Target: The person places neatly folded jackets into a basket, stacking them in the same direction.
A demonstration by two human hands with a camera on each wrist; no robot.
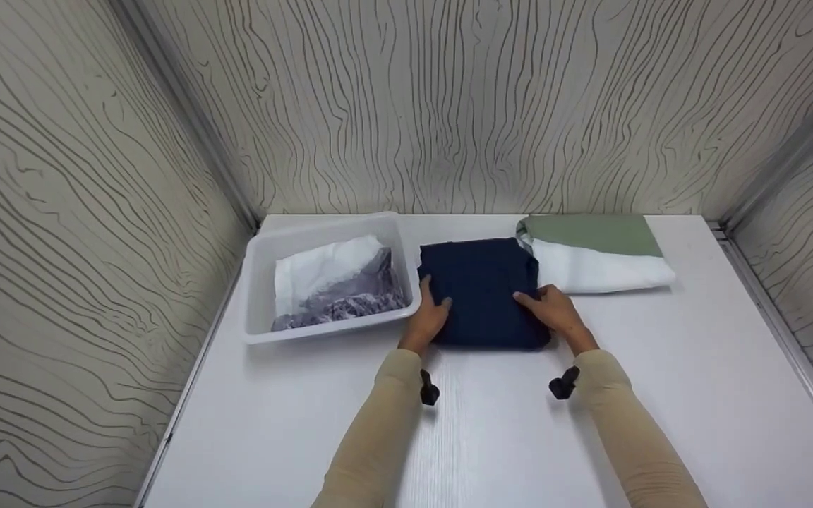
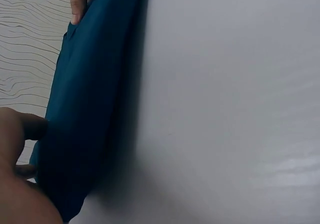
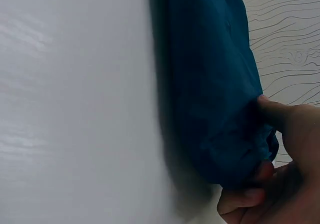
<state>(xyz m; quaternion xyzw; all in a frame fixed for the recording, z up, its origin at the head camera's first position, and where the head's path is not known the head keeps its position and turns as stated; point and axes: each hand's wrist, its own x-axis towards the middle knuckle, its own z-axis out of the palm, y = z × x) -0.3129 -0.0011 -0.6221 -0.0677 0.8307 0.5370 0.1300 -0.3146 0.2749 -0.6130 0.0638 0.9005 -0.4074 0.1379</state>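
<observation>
A folded navy garment lies between both hands on the white table; it looks teal in the wrist views. At its left side, my left hand grips the edge, thumb on top. My right hand pinches the right edge, its thumb on the upper face and fingers curled at the side, as the right wrist view shows around the cloth. Part of the left fingers is hidden by the garment in the head view. In the left wrist view, the cloth has a thick folded front edge.
Left of the garment stands a white plastic tub holding a white and grey-purple patterned folded cloth. To the right, a green and white folded cloth lies near the back wall. The white table extends toward the front.
</observation>
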